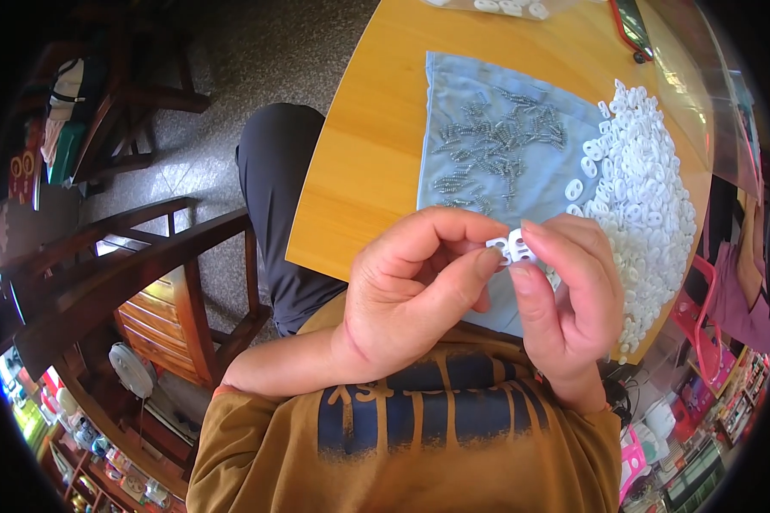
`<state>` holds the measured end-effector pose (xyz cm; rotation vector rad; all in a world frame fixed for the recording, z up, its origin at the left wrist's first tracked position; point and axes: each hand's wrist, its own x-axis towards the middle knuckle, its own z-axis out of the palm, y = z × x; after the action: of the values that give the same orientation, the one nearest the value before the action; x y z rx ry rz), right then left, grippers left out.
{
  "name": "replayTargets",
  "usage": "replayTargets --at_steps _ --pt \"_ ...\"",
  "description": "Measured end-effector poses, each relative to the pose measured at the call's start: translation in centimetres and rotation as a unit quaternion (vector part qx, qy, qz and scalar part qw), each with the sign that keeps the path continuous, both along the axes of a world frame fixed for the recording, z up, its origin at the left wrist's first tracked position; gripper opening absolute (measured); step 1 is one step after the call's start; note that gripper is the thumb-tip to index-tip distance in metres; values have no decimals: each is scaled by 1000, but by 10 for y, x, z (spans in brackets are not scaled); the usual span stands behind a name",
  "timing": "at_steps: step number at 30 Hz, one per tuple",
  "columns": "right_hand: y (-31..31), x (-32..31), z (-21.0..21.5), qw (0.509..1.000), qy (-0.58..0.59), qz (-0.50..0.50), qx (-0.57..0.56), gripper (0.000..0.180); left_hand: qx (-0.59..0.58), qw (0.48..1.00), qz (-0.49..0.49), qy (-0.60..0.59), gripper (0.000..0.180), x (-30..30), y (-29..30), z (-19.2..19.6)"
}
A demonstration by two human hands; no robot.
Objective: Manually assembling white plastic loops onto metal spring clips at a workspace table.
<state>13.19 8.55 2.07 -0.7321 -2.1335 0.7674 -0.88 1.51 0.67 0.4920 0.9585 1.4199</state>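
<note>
The left hand (411, 291) is pinching a white two-hole plastic piece (502, 243), and the right hand (577, 295) is pinching a second white piece (523, 250) just beside it; both hands' fingers are clamping on the edges, perhaps for fine control. The pair is hovering over the blue cloth (445, 81), which is probably keeping the coil springs (509, 128) from rolling across the wooden desk (359, 145). A heap of white pieces (650, 179) is lying rightward, seemingly for easy reach.
</note>
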Motion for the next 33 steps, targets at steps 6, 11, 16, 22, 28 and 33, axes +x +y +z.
replayTargets --at_steps 6,11,16,22,28,33 --pt "-2 -1 -2 1000 -1 0 -12 29 16 1000 -7 -22 22 1 -2 -2" --pt "-3 4 -2 996 13 15 -90 26 21 999 -24 -11 28 -2 -3 -4" --pt "-2 9 -6 976 67 33 -206 22 25 997 -68 9 35 -6 -3 -3" --pt "-2 7 -5 986 33 34 -157 24 18 994 -98 -54 39 -9 -4 -5" --pt "-1 4 -3 990 31 53 -125 33 29 992 -86 -83 40 -8 -5 -8" --pt "-2 7 -6 982 37 58 -177 38 28 992 -85 -88 40 -8 -5 -11"
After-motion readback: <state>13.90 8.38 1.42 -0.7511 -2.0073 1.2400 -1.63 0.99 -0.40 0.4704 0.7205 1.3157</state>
